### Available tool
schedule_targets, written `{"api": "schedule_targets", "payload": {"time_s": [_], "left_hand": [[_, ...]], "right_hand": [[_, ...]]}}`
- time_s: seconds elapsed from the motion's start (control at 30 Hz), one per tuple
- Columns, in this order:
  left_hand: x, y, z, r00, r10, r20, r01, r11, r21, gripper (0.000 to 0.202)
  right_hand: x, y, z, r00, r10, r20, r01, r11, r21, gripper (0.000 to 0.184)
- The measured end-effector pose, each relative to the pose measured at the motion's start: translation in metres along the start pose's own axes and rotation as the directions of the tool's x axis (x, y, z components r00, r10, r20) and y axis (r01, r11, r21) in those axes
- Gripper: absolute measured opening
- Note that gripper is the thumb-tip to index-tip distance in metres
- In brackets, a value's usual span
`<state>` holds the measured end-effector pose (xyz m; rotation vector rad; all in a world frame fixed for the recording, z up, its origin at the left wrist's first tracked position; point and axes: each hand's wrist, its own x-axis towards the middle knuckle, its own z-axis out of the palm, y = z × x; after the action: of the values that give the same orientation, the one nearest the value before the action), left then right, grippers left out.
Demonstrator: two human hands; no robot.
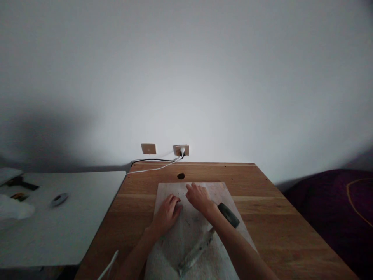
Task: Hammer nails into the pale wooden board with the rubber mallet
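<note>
A pale, worn wooden board point(190, 221) lies on the brown table, with both hands over its far half. My left hand point(168, 212) rests at the board's left side, fingers loosely bent and the thumb apart from them, holding nothing that I can see. Farther up, my right hand point(199, 196) has its fingers curled together; whatever they may hold is too small or hidden. Small dark specks show on the board between the hands. Under my right forearm lies a hammer point(229, 215) with a dark, blocky head, its worn handle slanting toward me and partly covered.
The wooden table point(279, 229) has a round cable hole point(181, 176) near the wall. Cords run leftward from a wall socket point(181, 150). On the left, a white table point(84, 202) bears a tape roll point(59, 200) and other items. Dark purple fabric point(329, 202) lies at right.
</note>
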<state>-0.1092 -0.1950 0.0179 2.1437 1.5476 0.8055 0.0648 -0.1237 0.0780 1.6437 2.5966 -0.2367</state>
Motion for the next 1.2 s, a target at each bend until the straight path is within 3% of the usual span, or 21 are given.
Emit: {"api": "schedule_targets", "payload": {"time_s": [0.2,0.33,0.37,0.43,0.47,0.53,0.57,0.67,0.77,0.97,1.2], "left_hand": [[-0.004,-0.006,0.004,0.996,0.023,-0.087,-0.024,1.000,-0.009,0.017],[-0.006,-0.007,0.002,0.995,0.077,-0.064,-0.071,0.993,0.099,0.026],[-0.007,-0.007,0.001,0.993,0.108,-0.040,-0.102,0.986,0.131,0.031],[-0.009,-0.005,0.003,0.981,0.191,0.044,-0.196,0.963,0.188,0.046],[-0.010,-0.003,0.004,0.968,0.231,0.095,-0.246,0.947,0.208,0.054],[-0.009,0.003,0.009,0.940,0.287,0.182,-0.324,0.919,0.223,0.070],[-0.007,0.006,0.013,0.929,0.302,0.212,-0.346,0.912,0.219,0.076],[0.005,0.021,0.027,0.906,0.324,0.273,-0.380,0.905,0.189,0.084],[0.023,0.037,0.042,0.879,0.359,0.314,-0.420,0.894,0.153,0.077],[0.046,0.058,0.057,0.835,0.404,0.374,-0.459,0.886,0.068,0.058],[0.023,0.051,0.042,0.882,0.341,0.326,-0.371,0.928,0.032,0.057]], "right_hand": [[-0.040,0.013,0.002,0.990,-0.133,-0.037,0.138,0.970,0.199,0.016],[-0.087,0.023,0.012,0.977,-0.022,-0.214,0.098,0.932,0.348,0.027],[-0.101,0.026,0.018,0.937,0.070,-0.343,0.101,0.884,0.457,0.028],[-0.128,0.032,0.037,0.809,0.271,-0.521,0.119,0.793,0.598,0.028],[-0.140,0.035,0.049,0.760,0.333,-0.558,0.119,0.773,0.624,0.027],[-0.160,0.038,0.076,0.713,0.416,-0.564,0.080,0.751,0.655,0.027],[-0.167,0.039,0.089,0.713,0.435,-0.550,0.062,0.742,0.667,0.029],[-0.177,0.037,0.119,0.787,0.422,-0.449,0.027,0.704,0.710,0.038],[-0.176,0.034,0.128,0.816,0.419,-0.399,-0.005,0.694,0.720,0.042],[-0.168,0.034,0.112,0.849,0.367,-0.381,-0.015,0.737,0.676,0.048],[-0.165,0.031,0.090,0.892,0.271,-0.363,-0.018,0.822,0.570,0.051]]}}
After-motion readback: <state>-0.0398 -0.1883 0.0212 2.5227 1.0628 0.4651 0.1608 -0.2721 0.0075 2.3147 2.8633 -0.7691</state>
